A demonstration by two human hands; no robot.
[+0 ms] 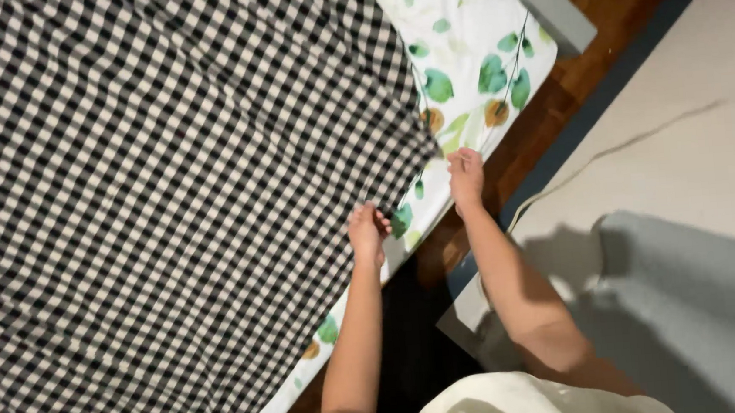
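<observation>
A black-and-white checked blanket (158,205) lies spread over a bed covered by a white sheet with green and orange leaves (469,59). My left hand (367,233) is closed on the blanket's edge near the bed's side. Just to its right, my right hand (466,175) pinches the blanket's corner where it meets the leaf-print sheet. Both arms reach forward from the bottom of the view.
A wooden bed frame (544,123) runs along the mattress edge. Beyond it lies a pale marble-like floor (681,77) with a dark border strip. A grey cloth (708,311) lies on the floor at lower right. A white garment (523,404) shows at the bottom.
</observation>
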